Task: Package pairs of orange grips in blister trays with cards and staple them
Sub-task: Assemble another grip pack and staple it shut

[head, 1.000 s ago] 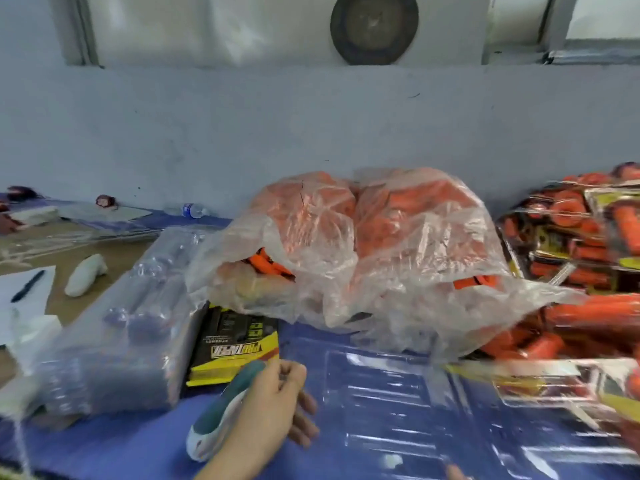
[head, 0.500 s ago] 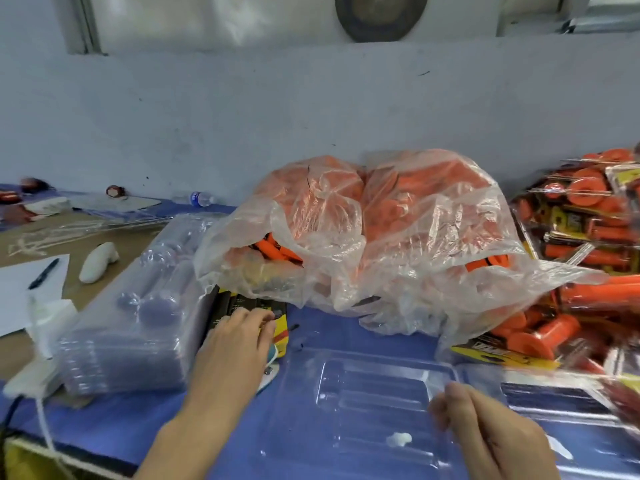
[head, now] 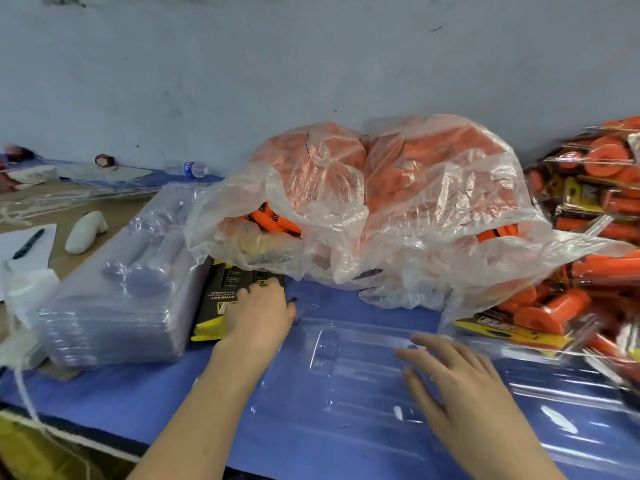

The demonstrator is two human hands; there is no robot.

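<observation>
change: left hand [head: 259,317] moved onto cards [head: 221,301], grip on them cannot be told | right hand [head: 460,386] laid flat on tray [head: 346,368], grip apart | card pick judged next

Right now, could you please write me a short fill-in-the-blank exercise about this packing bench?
1. The left hand touches the black and ____ cards.
2. The right hand lies on a clear blister tray on the ____ cloth.
3. The grips in the plastic bag are ____.
Missing words: yellow; blue; orange.
</observation>
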